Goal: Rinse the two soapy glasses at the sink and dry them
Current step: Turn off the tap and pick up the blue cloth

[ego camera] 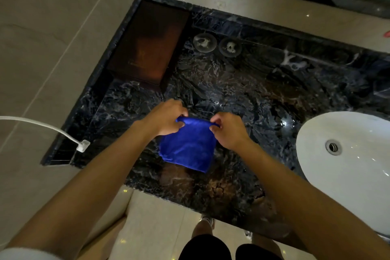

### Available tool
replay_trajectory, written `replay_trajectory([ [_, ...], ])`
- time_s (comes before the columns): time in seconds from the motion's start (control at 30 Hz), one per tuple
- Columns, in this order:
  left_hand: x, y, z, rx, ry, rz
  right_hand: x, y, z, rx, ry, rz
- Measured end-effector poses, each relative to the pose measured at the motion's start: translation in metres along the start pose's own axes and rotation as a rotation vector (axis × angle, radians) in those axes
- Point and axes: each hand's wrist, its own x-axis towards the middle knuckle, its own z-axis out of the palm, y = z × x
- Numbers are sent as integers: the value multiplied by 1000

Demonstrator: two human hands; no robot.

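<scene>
Pinching the blue cloth (pixel 187 145) with left hand (pixel 166 119) and right hand (pixel 229 131) apart, I spread it for the glasses (pixel 204 42) at the counter's (pixel 263 95) back edge.

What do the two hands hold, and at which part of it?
Both hold the blue cloth: the left hand pinches its far left corner, the right hand its far right corner.

Both bare arms reach forward, hands close together. Left hand (pixel 166 117) and right hand (pixel 229 129) each pinch a far corner of the cloth (pixel 187 147).
</scene>
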Motion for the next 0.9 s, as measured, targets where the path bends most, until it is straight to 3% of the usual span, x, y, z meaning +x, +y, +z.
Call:
replay_trajectory([
  [0.2, -29, -2, -7, -112, 297, 129, -13, 0, -22, -28, 196, -344],
  [0.4, -80, 3, 29, 34, 225, 245, -55, 28, 8, -202, 84, -627],
  [0.5, -91, 7, 46, 25, 235, 239, -57, 30, 14, -238, 10, -598],
  [0.6, -80, 11, 46, -37, 286, 125, -46, 18, 9, -96, 74, -456],
  [0.67, -65, 15, 37, -108, 189, -49, -30, 8, 5, -35, 39, -324],
  [0.73, -51, 16, 29, -172, 53, -191, -14, -2, 4, -43, -111, -255],
  [0.9, -41, 20, 17, -337, -42, -220, -1, -12, 4, -57, -254, -284],
])
